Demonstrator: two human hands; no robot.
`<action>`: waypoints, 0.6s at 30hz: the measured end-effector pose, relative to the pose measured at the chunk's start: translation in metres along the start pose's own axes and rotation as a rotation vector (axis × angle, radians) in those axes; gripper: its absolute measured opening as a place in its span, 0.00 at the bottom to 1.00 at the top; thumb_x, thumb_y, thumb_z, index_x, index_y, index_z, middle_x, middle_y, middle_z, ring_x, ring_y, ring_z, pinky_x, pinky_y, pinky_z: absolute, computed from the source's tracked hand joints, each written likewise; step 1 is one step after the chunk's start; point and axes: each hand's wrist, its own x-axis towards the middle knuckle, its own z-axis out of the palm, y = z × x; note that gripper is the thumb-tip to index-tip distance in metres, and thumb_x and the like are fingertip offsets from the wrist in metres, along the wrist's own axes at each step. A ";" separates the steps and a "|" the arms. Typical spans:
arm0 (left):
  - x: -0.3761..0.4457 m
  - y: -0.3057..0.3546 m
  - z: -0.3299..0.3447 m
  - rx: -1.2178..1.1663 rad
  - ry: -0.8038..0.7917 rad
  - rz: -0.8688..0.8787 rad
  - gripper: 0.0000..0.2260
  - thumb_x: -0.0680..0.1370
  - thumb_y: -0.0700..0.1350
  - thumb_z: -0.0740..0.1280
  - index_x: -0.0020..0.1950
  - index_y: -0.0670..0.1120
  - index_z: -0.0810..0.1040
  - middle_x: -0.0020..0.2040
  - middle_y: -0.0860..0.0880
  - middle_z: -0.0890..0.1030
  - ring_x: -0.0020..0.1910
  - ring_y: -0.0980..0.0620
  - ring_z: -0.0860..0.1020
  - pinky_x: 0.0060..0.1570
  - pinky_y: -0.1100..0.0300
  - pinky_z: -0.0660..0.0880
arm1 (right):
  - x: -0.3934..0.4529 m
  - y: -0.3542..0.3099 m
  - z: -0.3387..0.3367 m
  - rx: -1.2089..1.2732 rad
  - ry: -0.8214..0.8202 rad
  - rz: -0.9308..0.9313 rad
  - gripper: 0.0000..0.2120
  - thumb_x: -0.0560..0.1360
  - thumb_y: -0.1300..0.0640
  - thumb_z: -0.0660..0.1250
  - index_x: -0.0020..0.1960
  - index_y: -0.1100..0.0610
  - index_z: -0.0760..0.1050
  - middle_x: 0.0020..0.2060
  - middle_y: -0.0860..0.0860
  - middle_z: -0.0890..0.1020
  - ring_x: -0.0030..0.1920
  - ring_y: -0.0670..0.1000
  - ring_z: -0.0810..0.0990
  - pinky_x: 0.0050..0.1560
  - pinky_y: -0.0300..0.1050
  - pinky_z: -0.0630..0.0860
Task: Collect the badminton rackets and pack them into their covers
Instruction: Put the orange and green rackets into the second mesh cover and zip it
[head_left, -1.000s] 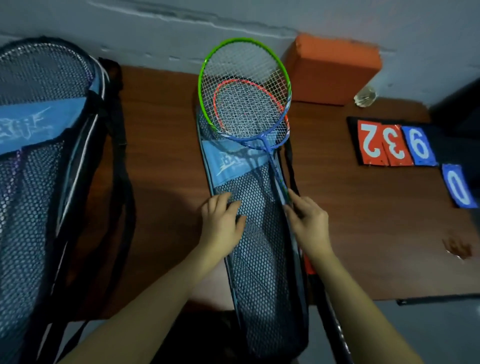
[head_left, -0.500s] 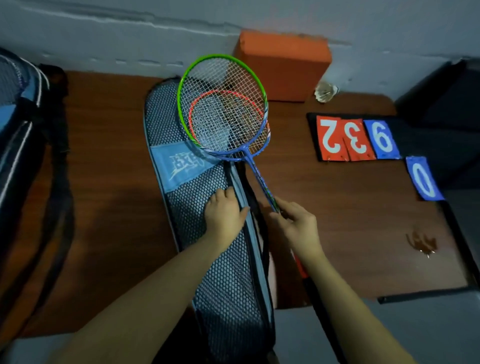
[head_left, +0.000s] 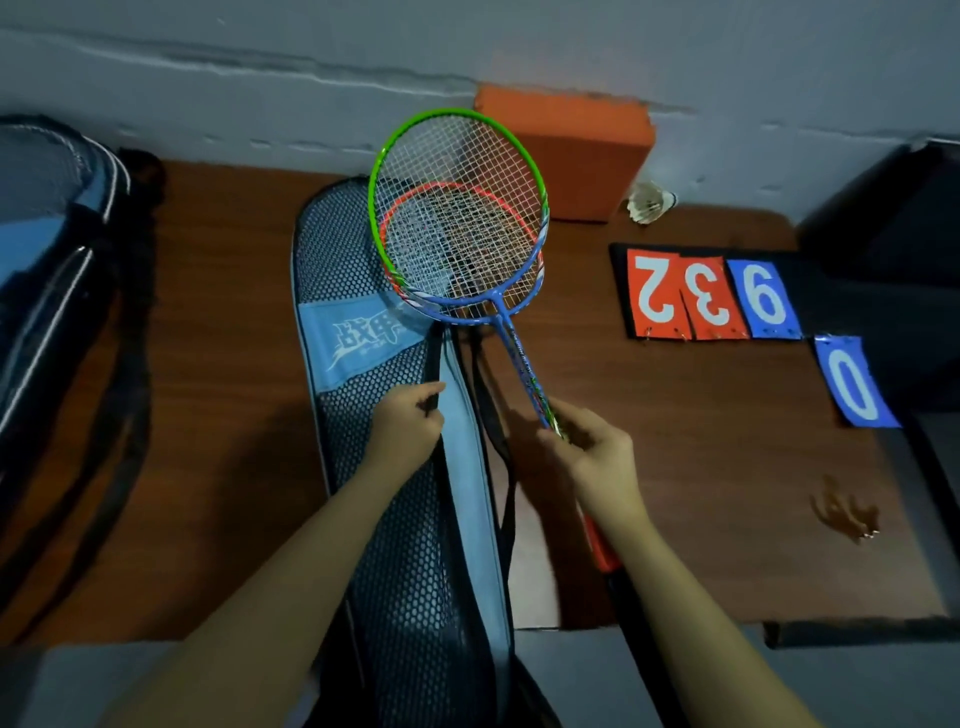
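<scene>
Left hand (head_left: 402, 423) moved onto cover (head_left: 363, 291) edge, pinching; right hand (head_left: 597, 457) grips rackets (head_left: 457, 213); cards (head_left: 711, 296) (2, 3, 9, 0).

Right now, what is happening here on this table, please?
A person is packing badminton rackets into a blue mesh racket cover lying on the brown wooden table. The left hand grips the cover's black edge, holding the opening. The right hand pinches the shafts of two stacked rackets, a green-and-blue framed racket over a red framed racket, whose heads sit above the cover's top. They are not yet inside.
</scene>
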 end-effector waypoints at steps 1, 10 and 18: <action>0.002 0.000 -0.004 0.007 -0.041 -0.021 0.16 0.73 0.32 0.64 0.61 0.40 0.77 0.39 0.42 0.79 0.31 0.49 0.72 0.35 0.57 0.73 | -0.001 -0.003 0.000 0.010 0.003 -0.001 0.20 0.71 0.69 0.69 0.59 0.53 0.76 0.47 0.59 0.81 0.40 0.46 0.78 0.43 0.32 0.74; 0.003 0.024 -0.015 -0.401 0.038 -0.174 0.18 0.76 0.34 0.64 0.66 0.43 0.72 0.33 0.45 0.77 0.29 0.49 0.67 0.31 0.57 0.67 | -0.011 -0.019 -0.024 0.020 0.029 -0.073 0.17 0.71 0.69 0.69 0.55 0.52 0.78 0.35 0.49 0.77 0.29 0.42 0.73 0.28 0.34 0.69; 0.012 0.054 0.002 -0.614 0.131 -0.217 0.20 0.76 0.36 0.65 0.68 0.44 0.70 0.40 0.54 0.78 0.43 0.47 0.77 0.54 0.44 0.76 | -0.036 0.001 -0.064 0.054 0.104 -0.025 0.17 0.70 0.70 0.70 0.51 0.51 0.81 0.33 0.46 0.77 0.30 0.42 0.73 0.31 0.36 0.69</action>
